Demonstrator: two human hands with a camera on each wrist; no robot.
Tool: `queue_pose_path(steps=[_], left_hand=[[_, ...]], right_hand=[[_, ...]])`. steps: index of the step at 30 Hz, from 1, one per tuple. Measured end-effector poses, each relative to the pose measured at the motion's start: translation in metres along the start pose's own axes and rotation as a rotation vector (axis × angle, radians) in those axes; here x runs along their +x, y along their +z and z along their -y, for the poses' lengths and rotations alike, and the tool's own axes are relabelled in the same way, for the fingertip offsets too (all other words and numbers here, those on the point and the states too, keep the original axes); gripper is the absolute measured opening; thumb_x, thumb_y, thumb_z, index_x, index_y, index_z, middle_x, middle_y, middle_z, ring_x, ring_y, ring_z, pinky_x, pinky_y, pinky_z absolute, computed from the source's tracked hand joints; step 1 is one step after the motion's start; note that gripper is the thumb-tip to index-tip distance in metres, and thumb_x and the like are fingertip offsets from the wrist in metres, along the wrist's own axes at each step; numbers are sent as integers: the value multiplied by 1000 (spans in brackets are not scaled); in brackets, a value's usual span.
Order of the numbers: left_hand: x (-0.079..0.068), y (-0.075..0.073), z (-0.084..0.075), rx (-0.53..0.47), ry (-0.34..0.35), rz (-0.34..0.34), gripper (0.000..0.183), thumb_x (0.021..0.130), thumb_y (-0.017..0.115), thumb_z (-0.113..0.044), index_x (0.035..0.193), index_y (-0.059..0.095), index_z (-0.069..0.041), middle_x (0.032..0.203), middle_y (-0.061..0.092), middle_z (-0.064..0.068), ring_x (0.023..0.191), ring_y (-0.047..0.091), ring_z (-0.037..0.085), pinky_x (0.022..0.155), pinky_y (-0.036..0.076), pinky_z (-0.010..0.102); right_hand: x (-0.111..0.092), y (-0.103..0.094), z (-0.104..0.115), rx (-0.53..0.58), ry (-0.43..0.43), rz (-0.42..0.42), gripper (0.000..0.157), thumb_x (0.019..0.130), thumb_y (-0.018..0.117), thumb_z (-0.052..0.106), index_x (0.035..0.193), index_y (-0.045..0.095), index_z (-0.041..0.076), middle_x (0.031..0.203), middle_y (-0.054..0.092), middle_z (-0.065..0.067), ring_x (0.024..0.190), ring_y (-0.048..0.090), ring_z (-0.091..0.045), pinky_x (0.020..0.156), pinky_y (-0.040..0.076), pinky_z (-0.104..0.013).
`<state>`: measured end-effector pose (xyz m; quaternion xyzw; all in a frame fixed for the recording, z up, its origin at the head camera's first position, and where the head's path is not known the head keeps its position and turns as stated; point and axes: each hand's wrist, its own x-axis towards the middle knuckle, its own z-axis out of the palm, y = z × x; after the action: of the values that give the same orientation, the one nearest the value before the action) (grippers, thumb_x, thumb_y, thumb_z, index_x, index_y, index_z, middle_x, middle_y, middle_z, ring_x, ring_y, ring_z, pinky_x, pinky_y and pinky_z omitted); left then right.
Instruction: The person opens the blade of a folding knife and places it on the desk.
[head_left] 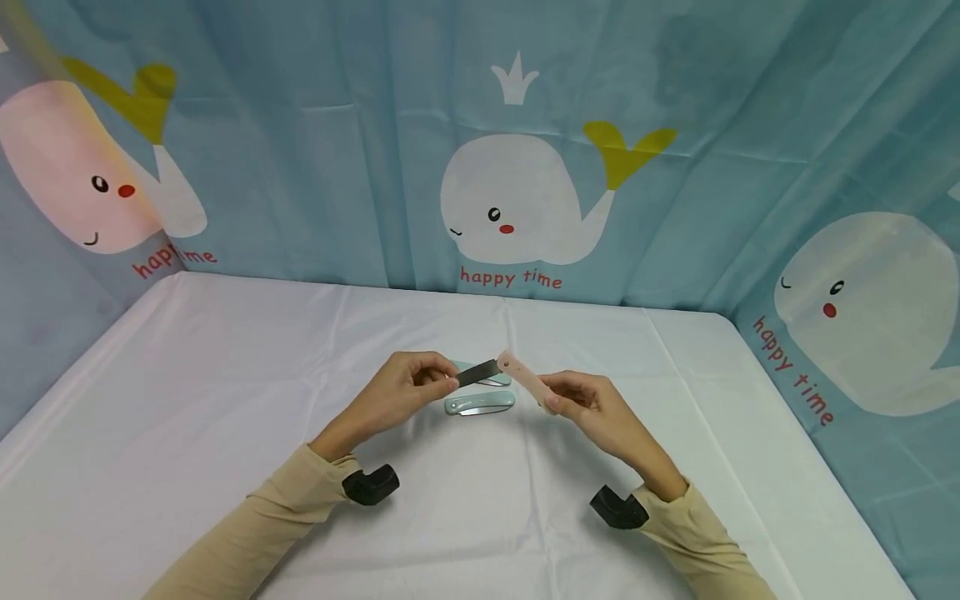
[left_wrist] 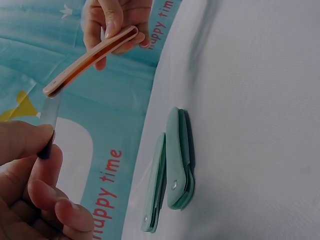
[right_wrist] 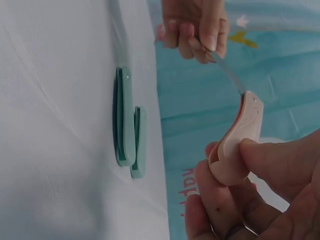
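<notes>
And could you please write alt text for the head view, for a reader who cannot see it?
A person's left hand pinches the flat grey blade of a partly opened folding knife while the right hand holds its slim, pale pink handle. On the white tablecloth below lie two folded light-green knives; behind hangs a blue curtain printed with cartoon whales.

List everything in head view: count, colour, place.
Tablecloth: 1, white, under everything
Curtain: at least 1, blue, behind and beside tablecloth
Whale prints: 3, white, left one partly pink, on curtain
Lettering: 3, red, below whales
Folded knives: 2, pale green, on tablecloth
Open knife: 1, pink-handled, dark blade, held above tablecloth
Wrist pieces: 2, black, at cuffs
Sleeves: 2, beige, forearms
Left hand: 1, bare, pinching blade
Right hand: 1, bare, gripping handle
</notes>
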<state>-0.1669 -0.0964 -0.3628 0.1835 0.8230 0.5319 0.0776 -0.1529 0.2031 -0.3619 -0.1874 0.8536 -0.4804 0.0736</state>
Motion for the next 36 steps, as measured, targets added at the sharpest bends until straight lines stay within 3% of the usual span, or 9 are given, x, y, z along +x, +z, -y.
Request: queue_pose_path(steps=[6, 13, 21, 36], left_hand=[[1, -2, 2, 17, -8, -8, 16, 93, 67, -16, 103, 72, -5, 89, 67, 14, 75, 55, 15, 67, 45, 23], [1, -6, 6, 0, -19, 14, 19, 94, 66, -17, 104, 71, -2, 83, 63, 5, 72, 51, 14, 64, 43, 22], [2, -8, 4, 14, -2, 46, 17, 93, 66, -14, 101, 70, 0, 78, 59, 1, 69, 48, 13, 60, 40, 21], [2, -11, 5, 45, 4, 86, 12, 94, 66, -15, 99, 72, -5, 81, 62, 2, 72, 50, 13, 63, 41, 21]], right_hand=[[-1, -3, -2, -18, 3, 36, 29, 98, 60, 12, 124, 67, 2, 115, 69, -18, 87, 62, -16, 78, 51, -29], [-1, -5, -4, -95, -39, 50, 28, 98, 59, 10, 124, 69, 5, 98, 70, -10, 80, 55, -11, 70, 46, -24], [-1, -6, -7, -118, -66, 86, 27, 98, 57, 7, 121, 71, 6, 82, 56, -2, 74, 45, -9, 66, 39, -23], [-1, -7, -8, -150, -45, 167, 28, 100, 56, 12, 125, 68, 5, 90, 63, -5, 81, 49, -10, 72, 43, -23]])
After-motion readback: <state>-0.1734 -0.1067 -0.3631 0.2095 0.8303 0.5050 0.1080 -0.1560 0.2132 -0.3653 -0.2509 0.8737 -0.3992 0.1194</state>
